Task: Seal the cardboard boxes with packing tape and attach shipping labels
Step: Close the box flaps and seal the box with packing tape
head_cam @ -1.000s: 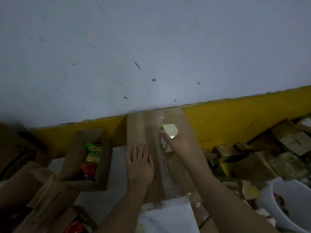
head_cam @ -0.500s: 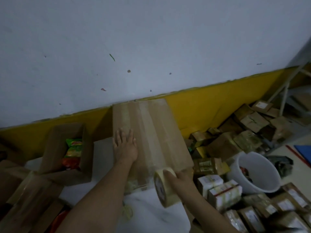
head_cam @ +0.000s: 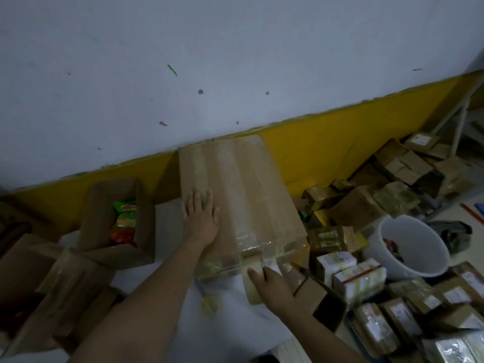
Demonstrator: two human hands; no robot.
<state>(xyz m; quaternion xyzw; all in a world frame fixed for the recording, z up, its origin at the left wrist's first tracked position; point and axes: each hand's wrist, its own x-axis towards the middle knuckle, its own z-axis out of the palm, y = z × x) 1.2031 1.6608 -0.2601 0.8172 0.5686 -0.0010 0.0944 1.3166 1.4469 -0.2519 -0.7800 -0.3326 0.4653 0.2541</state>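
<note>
Sealed cardboard box (head_cam: pixel 243 189) runs long near-to-far on table (head_cam: pixel 167 221), left hand (head_cam: pixel 201 218) flat on its left side, right hand (head_cam: pixel 272 284) gripping tape roll (head_cam: pixel 252 276) at near edge, nearer the cut.

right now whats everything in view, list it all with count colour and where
closed box: one, brown, centre against the wall, taped along its top
tape roll: one, pale yellow, at the box's near edge
open box: one, brown, left, holding green and red snack packets
bucket: one, white, right
small parcels: many, brown and white, piled at right
wall: white, with a yellow band at the base
left hand: flat on the closed box
right hand: gripping the tape roll
</note>
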